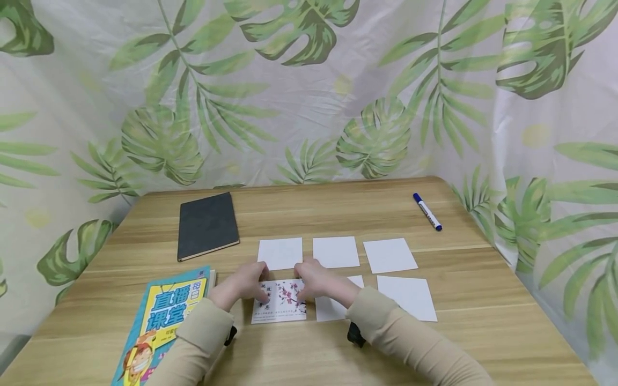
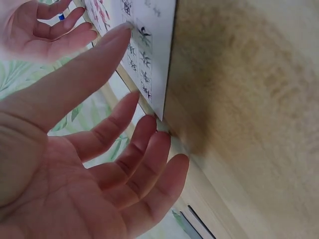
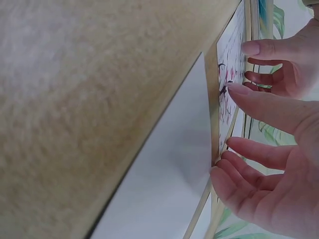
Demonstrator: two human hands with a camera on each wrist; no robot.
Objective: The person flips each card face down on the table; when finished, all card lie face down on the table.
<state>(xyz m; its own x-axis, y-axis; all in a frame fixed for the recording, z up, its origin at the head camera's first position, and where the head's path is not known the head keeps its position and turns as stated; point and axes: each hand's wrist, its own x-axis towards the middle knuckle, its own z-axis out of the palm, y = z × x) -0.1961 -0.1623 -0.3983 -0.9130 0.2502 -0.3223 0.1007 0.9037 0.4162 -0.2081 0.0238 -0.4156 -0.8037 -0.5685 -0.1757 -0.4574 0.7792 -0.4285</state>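
Observation:
A printed card (image 1: 279,312) with red blossom branches and dark brush characters lies on the wooden table, in the near row's left spot. My left hand (image 1: 249,281) is over its left side. In the left wrist view, the left thumb (image 2: 112,52) reaches onto the printed face, and the other fingers stay loosely bent by the far edge. From the right, my right hand (image 1: 321,280) spans the card's far right corner. Its thumb (image 3: 244,90) meets the blossom print in the right wrist view, with the remaining fingers relaxed beside the edge.
Blank white cards sit close by: a left one (image 1: 280,254), a middle one (image 1: 336,252) and a right one (image 1: 390,255) behind, two more (image 1: 407,297) to the right. A colourful book (image 1: 164,311) and black notebook (image 1: 207,225) are left; a blue-capped marker (image 1: 427,212) lies back right.

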